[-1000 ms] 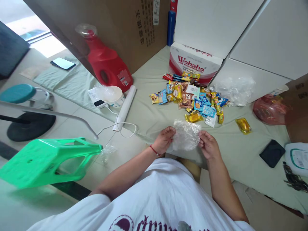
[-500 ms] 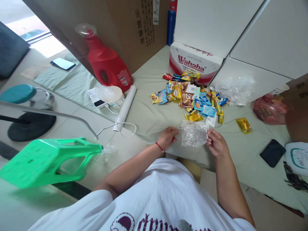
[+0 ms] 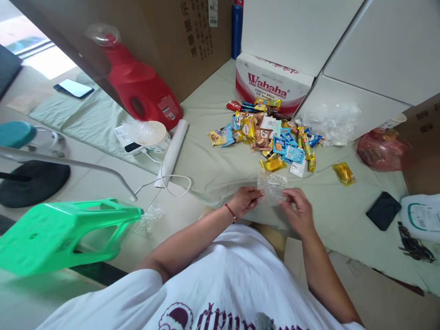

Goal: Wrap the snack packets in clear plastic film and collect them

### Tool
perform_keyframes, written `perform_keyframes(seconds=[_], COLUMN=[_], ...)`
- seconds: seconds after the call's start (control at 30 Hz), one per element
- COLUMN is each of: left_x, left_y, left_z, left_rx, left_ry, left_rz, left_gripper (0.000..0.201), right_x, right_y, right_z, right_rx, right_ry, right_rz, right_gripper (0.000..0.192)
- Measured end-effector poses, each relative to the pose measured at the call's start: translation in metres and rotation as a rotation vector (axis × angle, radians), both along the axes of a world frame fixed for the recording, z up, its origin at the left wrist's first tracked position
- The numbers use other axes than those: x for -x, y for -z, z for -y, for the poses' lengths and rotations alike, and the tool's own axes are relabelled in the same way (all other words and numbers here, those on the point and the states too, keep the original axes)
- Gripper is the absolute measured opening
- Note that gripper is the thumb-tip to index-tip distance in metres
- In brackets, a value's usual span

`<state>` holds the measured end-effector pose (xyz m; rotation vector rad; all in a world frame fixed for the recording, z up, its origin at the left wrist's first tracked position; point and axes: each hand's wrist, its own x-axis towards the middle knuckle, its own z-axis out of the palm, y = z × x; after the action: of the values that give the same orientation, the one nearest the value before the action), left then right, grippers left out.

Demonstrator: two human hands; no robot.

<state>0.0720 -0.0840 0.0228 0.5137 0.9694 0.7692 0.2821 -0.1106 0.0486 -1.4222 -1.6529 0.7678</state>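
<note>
A small crinkled clear plastic bag point(image 3: 271, 184) is held up in front of my shirt, at the near edge of the cloth. My left hand point(image 3: 244, 200), with a red cord on its wrist, pinches the bag's left edge. At the right edge, the fingertips of my right hand point(image 3: 298, 210) close on the film, slightly blurred. Just beyond the bag lies a heap of wrapped snacks, among them a yellow packet point(image 3: 274, 163), brown packets point(image 3: 262, 140) and blue packets point(image 3: 292, 153).
A white and red box point(image 3: 273, 85) stands behind the heap, with crumpled clear bags point(image 3: 332, 123) to its right. A single yellow packet point(image 3: 343, 173) and a black pouch point(image 3: 383, 211) lie rightward. Leftward are a red jug point(image 3: 140, 85), a white roll point(image 3: 172, 153) and a green stool point(image 3: 68, 233).
My left hand has taken hold of the bag's left edge. My right hand has shifted left, closer to the left one. The whole view has shifted slightly.
</note>
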Motion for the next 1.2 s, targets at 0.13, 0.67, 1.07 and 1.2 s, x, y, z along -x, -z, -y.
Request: perform_keyframes(seconds=[0.13, 0.67, 1.07, 1.2], left_x=[0.002, 0.018, 0.020, 0.014], left_y=[-0.004, -0.008, -0.007, -0.007], left_z=[0.005, 0.012, 0.012, 0.011], left_rx=[-0.046, -0.171, -0.276, -0.358], left_ry=[-0.016, -0.049, -0.031, -0.056], left_rz=[0.029, -0.090, -0.174, -0.190], left_gripper=[0.051, 0.049, 0.044, 0.045], right_x=[0.027, 0.040, 0.037, 0.042], right_y=[0.009, 0.014, 0.018, 0.016], right_z=[0.001, -0.006, -0.005, -0.002], right_rx=[0.060, 0.462, 0.441, 0.396], right_ry=[-0.204, 0.093, 0.009, -0.070], right_rz=[0.037, -0.609, -0.521, -0.383], right_gripper=[0.019, 0.035, 0.033, 0.033])
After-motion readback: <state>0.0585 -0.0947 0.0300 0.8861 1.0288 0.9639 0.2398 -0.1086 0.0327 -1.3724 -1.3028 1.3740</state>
